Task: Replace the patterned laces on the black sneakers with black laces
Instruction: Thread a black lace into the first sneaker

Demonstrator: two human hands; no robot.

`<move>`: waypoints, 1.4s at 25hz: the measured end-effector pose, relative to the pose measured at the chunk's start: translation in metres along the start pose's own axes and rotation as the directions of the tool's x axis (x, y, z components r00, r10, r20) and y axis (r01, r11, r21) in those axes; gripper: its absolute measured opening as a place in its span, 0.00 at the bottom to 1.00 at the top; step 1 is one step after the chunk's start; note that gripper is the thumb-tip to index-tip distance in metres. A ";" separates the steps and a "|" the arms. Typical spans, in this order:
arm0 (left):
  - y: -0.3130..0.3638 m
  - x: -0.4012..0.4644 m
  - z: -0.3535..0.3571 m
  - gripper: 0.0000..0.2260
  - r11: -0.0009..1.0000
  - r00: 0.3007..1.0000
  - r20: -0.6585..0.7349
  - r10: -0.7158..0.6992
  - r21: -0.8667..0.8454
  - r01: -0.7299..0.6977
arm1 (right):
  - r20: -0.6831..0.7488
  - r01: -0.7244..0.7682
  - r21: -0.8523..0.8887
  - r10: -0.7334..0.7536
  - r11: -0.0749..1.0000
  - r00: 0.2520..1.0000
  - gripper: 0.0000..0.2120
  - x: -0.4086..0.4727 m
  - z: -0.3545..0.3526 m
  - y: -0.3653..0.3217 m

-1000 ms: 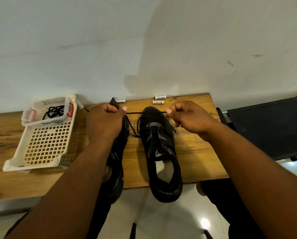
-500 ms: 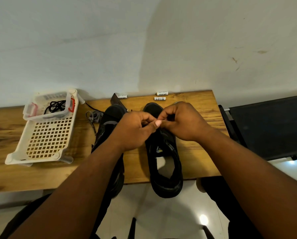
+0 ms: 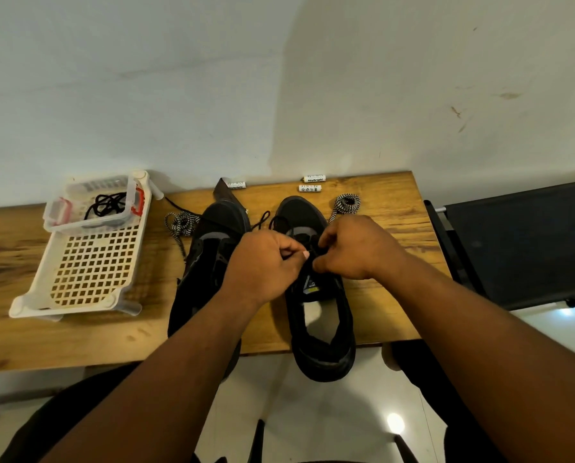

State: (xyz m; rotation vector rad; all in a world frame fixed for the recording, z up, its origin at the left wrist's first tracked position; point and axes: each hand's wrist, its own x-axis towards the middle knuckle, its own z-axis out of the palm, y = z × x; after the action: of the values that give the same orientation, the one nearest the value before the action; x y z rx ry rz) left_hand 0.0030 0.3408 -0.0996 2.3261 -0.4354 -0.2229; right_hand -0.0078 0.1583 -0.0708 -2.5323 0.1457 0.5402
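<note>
Threading seems to be the step in hand: from the head view, the left hand [image 3: 266,262] and right hand [image 3: 353,252] meet over the right black low-top sneaker [image 3: 316,295], each pinching part of a thin black lace [image 3: 308,252] above its eyelets. This shoe lies with its long axis running away from the person, toe toward the wall. Left of it lies the other black sneaker [image 3: 209,262]. Two coiled black-and-white patterned laces [image 3: 348,202] lie discarded beside the toes. More black lace sits in the clear plastic tub [image 3: 95,205] further left.
</note>
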 end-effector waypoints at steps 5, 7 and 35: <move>0.000 0.001 0.012 0.03 0.999 0.998 -0.064 0.008 0.047 -0.005 | 0.005 -0.046 0.185 0.046 0.982 0.999 0.04 -0.003 -0.006 0.005; 0.001 0.002 0.014 0.03 0.997 0.998 -0.068 0.016 0.072 -0.011 | 0.010 -0.071 0.252 0.071 0.965 0.997 0.06 -0.003 -0.005 0.007; -0.001 -0.004 0.043 0.05 0.996 0.984 -0.156 0.085 0.043 -0.079 | 0.037 -0.140 0.584 0.146 0.800 0.989 0.04 -0.009 0.000 0.017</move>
State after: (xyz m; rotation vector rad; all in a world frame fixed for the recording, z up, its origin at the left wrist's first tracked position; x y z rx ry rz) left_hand -0.0127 0.3150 -0.1304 2.3354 -0.4579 0.0099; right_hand -0.0196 0.1440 -0.0753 -1.9221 0.4418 0.4525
